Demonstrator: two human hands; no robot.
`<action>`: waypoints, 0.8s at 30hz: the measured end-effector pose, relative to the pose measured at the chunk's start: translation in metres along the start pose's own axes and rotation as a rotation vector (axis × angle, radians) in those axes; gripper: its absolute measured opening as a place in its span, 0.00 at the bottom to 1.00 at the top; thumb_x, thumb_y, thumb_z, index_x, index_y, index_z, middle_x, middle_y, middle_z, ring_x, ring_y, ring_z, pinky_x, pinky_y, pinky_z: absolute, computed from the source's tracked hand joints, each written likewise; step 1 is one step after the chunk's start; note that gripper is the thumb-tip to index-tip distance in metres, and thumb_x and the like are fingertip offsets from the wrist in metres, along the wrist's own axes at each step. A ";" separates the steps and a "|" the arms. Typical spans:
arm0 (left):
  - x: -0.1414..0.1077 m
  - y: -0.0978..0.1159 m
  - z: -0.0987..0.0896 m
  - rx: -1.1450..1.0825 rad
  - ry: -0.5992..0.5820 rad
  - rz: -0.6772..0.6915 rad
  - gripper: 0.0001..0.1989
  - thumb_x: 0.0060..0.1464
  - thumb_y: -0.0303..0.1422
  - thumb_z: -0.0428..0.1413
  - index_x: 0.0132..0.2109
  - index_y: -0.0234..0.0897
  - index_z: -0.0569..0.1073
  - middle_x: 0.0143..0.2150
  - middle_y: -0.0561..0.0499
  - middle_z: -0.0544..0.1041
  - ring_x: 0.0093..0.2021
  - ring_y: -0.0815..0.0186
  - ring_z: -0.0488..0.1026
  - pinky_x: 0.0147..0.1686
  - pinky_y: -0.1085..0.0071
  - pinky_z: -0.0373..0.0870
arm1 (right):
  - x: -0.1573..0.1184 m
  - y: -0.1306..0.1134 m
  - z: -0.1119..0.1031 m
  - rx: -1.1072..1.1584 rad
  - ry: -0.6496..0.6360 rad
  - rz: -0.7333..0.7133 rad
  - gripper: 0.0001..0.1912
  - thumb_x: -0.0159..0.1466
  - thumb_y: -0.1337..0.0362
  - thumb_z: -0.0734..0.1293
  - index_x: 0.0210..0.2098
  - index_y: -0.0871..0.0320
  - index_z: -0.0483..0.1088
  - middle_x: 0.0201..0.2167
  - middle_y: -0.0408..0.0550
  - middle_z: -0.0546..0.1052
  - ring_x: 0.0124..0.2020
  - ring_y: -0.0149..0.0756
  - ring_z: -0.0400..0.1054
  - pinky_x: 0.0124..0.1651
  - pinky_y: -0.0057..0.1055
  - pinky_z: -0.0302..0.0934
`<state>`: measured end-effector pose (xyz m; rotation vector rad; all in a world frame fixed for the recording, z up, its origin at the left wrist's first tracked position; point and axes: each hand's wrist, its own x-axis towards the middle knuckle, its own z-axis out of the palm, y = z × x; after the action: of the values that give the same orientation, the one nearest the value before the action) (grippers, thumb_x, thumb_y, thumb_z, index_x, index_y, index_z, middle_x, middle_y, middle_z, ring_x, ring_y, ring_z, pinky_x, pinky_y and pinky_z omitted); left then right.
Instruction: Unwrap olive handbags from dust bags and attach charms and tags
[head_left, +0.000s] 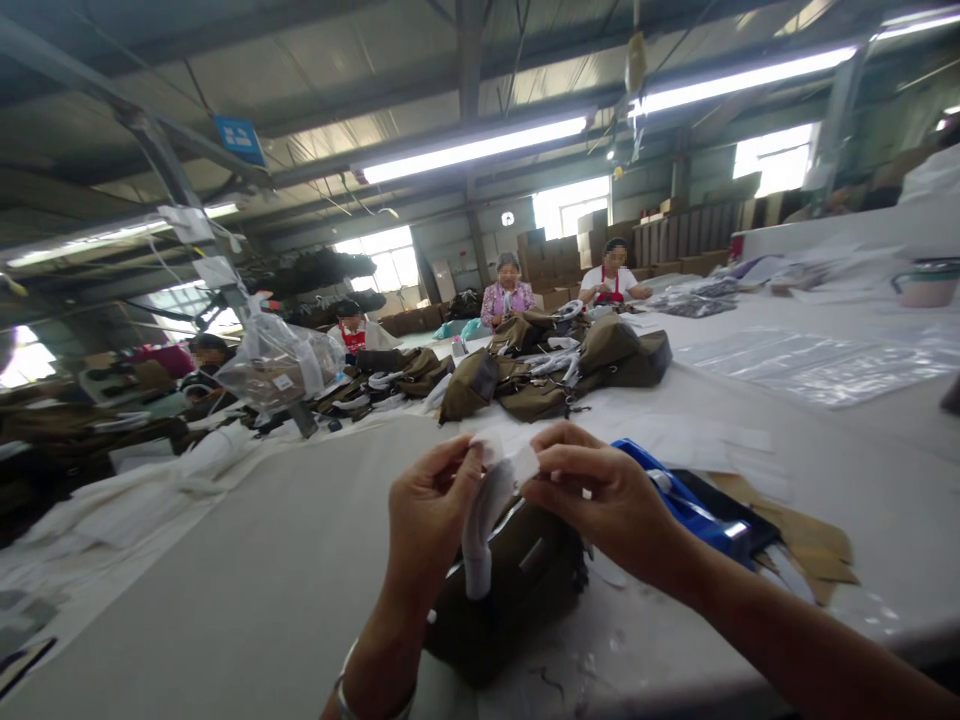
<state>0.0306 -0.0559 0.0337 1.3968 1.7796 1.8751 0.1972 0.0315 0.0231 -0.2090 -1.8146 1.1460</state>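
Note:
An olive-brown bag [517,585] rests on the white table in front of me, its handle wrapped in white paper [480,530]. Above the bag my left hand [439,500] pinches one edge of the white wrapping between thumb and fingers. My right hand [600,490] pinches the other side of a white piece of the wrapping [521,465] near the top of the handle. Both hands are closed, close together. The underside of the bag is hidden.
Beside my right arm lie a blue plastic item [694,510] and brown cardboard pieces [817,540]. Across the table is a heap of olive bags [547,370]. Clear plastic sheets [817,360] lie at right; a plastic bag [277,360] hangs at left. Several people sit beyond.

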 end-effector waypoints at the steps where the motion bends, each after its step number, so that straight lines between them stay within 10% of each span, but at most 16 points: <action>1: 0.000 0.000 0.001 -0.013 -0.008 -0.011 0.18 0.55 0.44 0.65 0.46 0.35 0.83 0.37 0.48 0.85 0.34 0.63 0.81 0.34 0.74 0.77 | 0.002 0.000 0.002 0.026 0.014 0.012 0.09 0.63 0.56 0.74 0.33 0.56 0.79 0.43 0.48 0.76 0.36 0.32 0.70 0.34 0.26 0.65; 9: -0.003 -0.002 0.002 -0.038 0.044 0.012 0.15 0.56 0.41 0.65 0.46 0.36 0.83 0.38 0.49 0.85 0.33 0.64 0.82 0.34 0.74 0.79 | 0.013 0.007 0.009 0.217 -0.076 0.313 0.21 0.61 0.46 0.74 0.34 0.60 0.77 0.21 0.43 0.75 0.17 0.24 0.58 0.18 0.22 0.49; 24: -0.024 0.002 -0.004 0.206 0.004 0.361 0.11 0.67 0.33 0.55 0.51 0.42 0.81 0.49 0.50 0.84 0.47 0.63 0.82 0.48 0.73 0.77 | 0.016 0.013 0.017 0.193 -0.066 0.213 0.19 0.64 0.49 0.72 0.43 0.59 0.81 0.24 0.44 0.77 0.18 0.26 0.63 0.17 0.21 0.54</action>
<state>0.0408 -0.0757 0.0244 1.8991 1.8678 1.8960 0.1709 0.0374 0.0215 -0.2589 -1.7564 1.4851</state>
